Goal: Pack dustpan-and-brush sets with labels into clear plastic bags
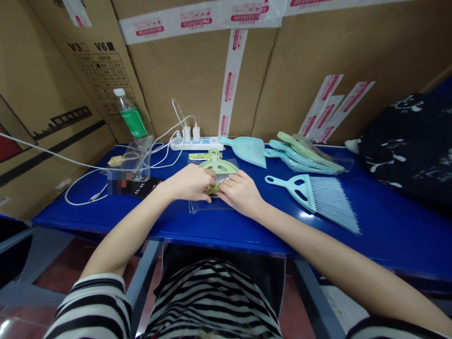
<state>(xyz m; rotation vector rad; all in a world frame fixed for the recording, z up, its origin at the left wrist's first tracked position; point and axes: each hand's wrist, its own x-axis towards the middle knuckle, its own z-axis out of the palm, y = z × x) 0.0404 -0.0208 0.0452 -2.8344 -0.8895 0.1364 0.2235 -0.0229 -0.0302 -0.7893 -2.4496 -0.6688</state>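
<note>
My left hand (195, 182) and my right hand (243, 194) are close together over a clear plastic bag (197, 207), fingers pinched at it. A light green hand brush (215, 164) lies at the bag, its handle pointing away from me and its grey bristles partly covered by my hands. Something yellow (212, 190) shows between my fingers; its kind is unclear. To the right, a blue hand brush (305, 193) lies with its bristles pointing right. Beyond my right hand is a blue dustpan (249, 149).
Bagged dustpans and brushes (307, 155) lie at the back right beside a dark patterned bag (409, 150). A power strip (208, 142) with chargers and white cables runs along the cardboard. A phone (143, 187) and a bottle (132, 117) are on the left.
</note>
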